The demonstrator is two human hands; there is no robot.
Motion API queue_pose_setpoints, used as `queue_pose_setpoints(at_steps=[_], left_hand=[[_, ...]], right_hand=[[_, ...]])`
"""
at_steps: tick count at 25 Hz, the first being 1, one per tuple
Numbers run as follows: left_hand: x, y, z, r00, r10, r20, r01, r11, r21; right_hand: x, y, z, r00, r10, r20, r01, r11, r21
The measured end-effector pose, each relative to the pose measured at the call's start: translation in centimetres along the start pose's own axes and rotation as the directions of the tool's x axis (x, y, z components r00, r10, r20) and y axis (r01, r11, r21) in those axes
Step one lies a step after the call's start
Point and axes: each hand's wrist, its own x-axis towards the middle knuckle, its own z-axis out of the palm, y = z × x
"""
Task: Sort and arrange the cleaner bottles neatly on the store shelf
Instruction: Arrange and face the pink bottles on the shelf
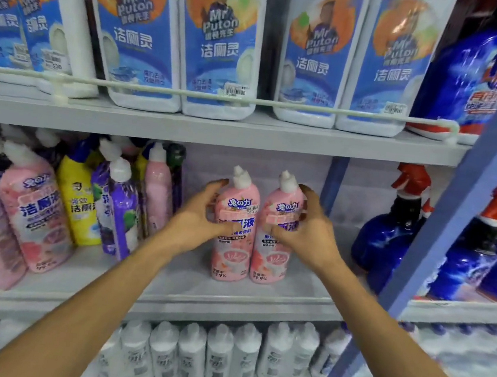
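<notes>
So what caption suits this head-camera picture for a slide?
Left hand grips the left pink bottle, right hand the right pink bottle, upright side by side on the middle shelf.

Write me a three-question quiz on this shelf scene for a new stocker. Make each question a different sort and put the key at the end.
1. True or false: the left pink bottle and the right pink bottle stand upright, side by side, on the middle shelf.
2. The left hand and the right hand each grip: A) one pink bottle, B) a white jug, C) nothing.
3. Fill in: the blue spray bottles at the right have ____ triggers.

Key: 1 true; 2 A; 3 red.
</notes>
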Motion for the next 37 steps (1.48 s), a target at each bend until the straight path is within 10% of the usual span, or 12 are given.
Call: queue_pose_setpoints(at_steps=[5,15,37], left_hand=[[-1.1,-4.2,2.2,0.993,-0.102,-0.06,0.106,0.992,0.074],[7.0,-5.2,7.0,0.999,-0.005,-0.036,0.007,0.998,0.064],[12.0,-8.3,8.7,0.993,-0.017,-0.118,0.022,0.999,0.041]], right_hand=[[-2.0,5.4,1.3,0.97,0.113,0.214,-0.148,0.977,0.155],[3.6,10.2,-0.2,0.952,0.293,0.089,-0.306,0.921,0.243],[7.4,12.5,0.3,0.971,0.22,0.092,-0.236,0.94,0.245]])
